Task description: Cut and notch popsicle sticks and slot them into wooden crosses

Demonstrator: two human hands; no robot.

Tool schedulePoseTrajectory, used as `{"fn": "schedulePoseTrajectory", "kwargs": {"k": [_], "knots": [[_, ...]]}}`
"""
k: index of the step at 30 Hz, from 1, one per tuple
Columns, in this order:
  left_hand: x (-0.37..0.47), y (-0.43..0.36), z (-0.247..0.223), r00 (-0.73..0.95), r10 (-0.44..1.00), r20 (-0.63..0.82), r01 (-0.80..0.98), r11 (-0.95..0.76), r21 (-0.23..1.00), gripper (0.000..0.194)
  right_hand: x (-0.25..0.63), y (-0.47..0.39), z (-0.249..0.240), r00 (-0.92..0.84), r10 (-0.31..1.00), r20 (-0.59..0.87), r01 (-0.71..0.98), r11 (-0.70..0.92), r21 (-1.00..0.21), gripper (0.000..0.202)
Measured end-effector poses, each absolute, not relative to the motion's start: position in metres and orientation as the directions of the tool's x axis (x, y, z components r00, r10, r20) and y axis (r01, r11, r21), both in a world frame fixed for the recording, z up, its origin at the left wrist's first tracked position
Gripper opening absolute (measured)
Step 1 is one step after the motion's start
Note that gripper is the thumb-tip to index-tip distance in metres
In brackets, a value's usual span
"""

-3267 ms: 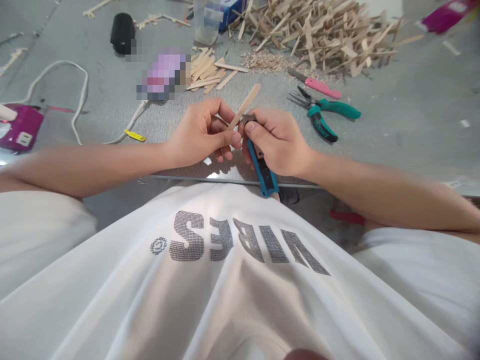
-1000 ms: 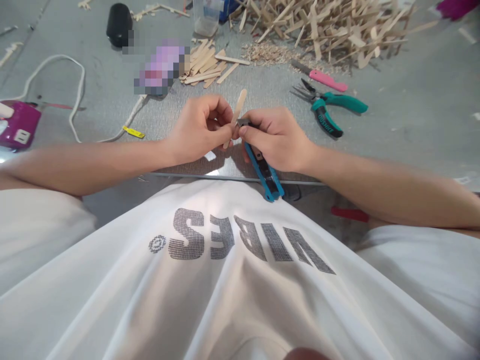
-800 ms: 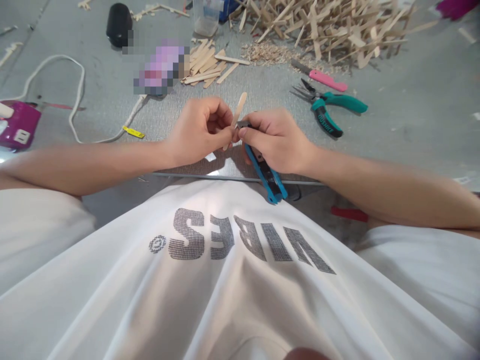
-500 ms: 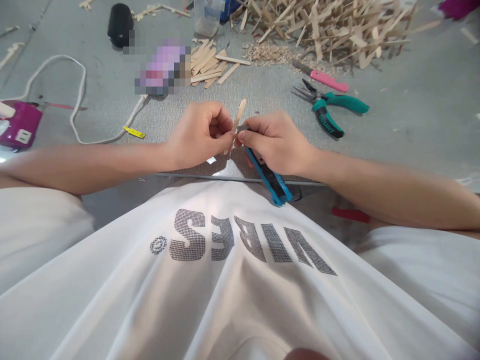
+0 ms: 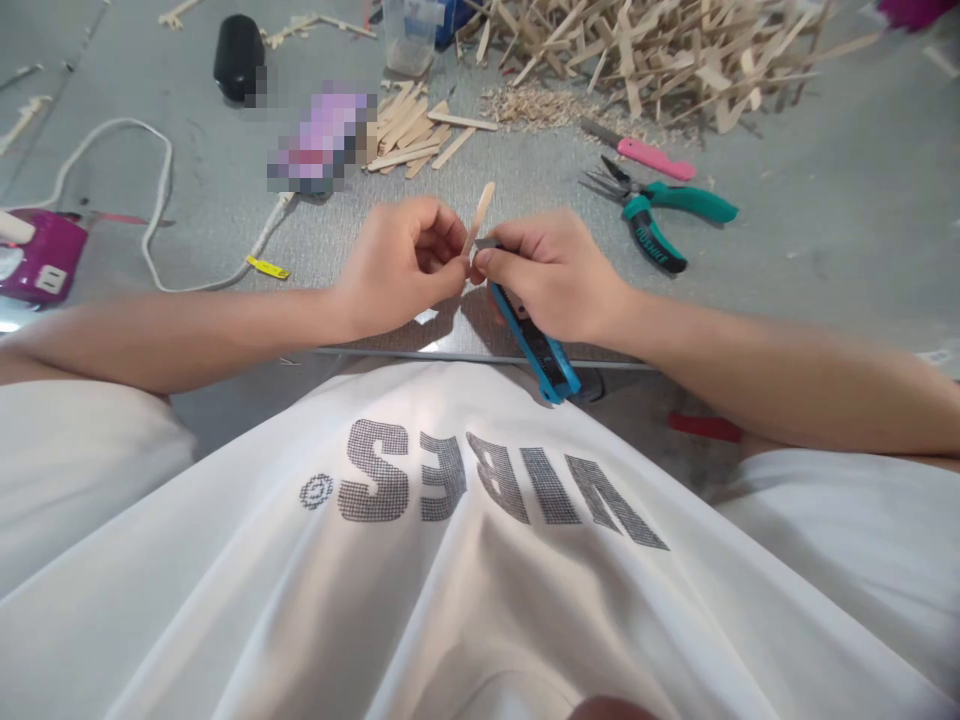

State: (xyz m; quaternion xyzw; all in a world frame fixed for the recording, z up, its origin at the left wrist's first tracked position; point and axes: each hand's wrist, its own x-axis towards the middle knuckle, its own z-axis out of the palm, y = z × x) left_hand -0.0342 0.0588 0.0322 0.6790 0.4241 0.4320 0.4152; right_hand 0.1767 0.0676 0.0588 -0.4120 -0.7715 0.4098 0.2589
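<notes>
Near the table's front edge, my left hand (image 5: 411, 268) pinches a thin wooden stick (image 5: 481, 212), which slants up and to the right from the fingertips. My right hand (image 5: 559, 275) is closed on a blue utility knife (image 5: 536, 345); its handle points down past the table edge and its short blade (image 5: 487, 243) shows by the thumb and forefinger. Blade and stick are very close together; whether they touch is hard to tell. The lower end of the stick is hidden by my left fingers.
Green-handled pliers (image 5: 649, 215) and a pink knife (image 5: 656, 158) lie to the right. Behind are a stick pile (image 5: 409, 125), shavings (image 5: 532, 105) and a large heap of cut sticks (image 5: 637, 50). A blurred phone (image 5: 326, 135), white cable (image 5: 161, 200) and purple socket block (image 5: 52, 250) lie left.
The stick's upper end has shifted slightly up and now stands out farther above my left fingers. My right hand and the utility knife have moved up slightly.
</notes>
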Motion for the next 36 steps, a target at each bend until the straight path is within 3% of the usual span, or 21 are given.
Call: {"fn": "schedulePoseTrajectory", "kwargs": {"k": [6, 11, 16, 21, 27, 36], "knots": [[-0.036, 0.055, 0.031, 0.286, 0.908, 0.305, 0.28, -0.384, 0.88, 0.014, 0.178, 0.067, 0.056, -0.543, 0.835, 0.085, 0.41, 0.352, -0.841, 0.044], [-0.035, 0.051, 0.032, 0.304, 0.886, 0.349, 0.387, -0.45, 0.805, 0.015, 0.178, 0.066, 0.057, -0.552, 0.829, 0.088, 0.446, 0.383, -0.809, 0.037], [-0.034, 0.049, 0.031, 0.299, 0.904, 0.306, 0.449, -0.416, 0.791, 0.018, 0.179, 0.065, 0.054, -0.564, 0.822, 0.078, 0.465, 0.394, -0.793, 0.041], [-0.034, 0.053, 0.031, 0.302, 0.91, 0.286, 0.367, -0.387, 0.846, 0.022, 0.179, 0.07, 0.059, -0.557, 0.831, 0.013, 0.548, 0.379, -0.746, 0.042], [-0.034, 0.06, 0.036, 0.281, 0.927, 0.25, 0.133, -0.296, 0.946, 0.03, 0.18, 0.077, 0.068, -0.536, 0.844, 0.009, 0.558, 0.362, -0.747, 0.041], [-0.036, 0.064, 0.037, 0.222, 0.953, 0.205, 0.183, -0.248, 0.951, 0.01, 0.176, 0.071, 0.077, -0.488, 0.863, -0.134, 0.533, 0.172, -0.828, 0.035]]}}
